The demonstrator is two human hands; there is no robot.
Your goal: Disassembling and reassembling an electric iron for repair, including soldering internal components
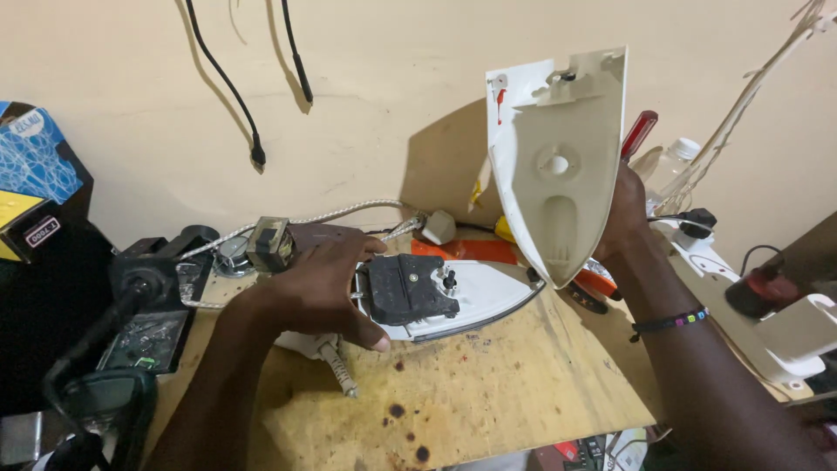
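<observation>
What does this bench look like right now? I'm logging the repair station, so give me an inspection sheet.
Surface: stained wooden board, dark spots near the front.
Job's things: iron base lying flat with a black block on top; white cover lifted, inside facing the camera.
Clutter: red-handled tool, clear bottle, small transformer, blue box.
Hands: left hand on the base's rear; right hand holds the cover up.
Cables: braided cord behind the base; black leads hanging on the wall.
Surroundings: beige wall.

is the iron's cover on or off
Off. The right hand holds the white cover upright, clear of the iron base, which the left hand steadies.
</observation>
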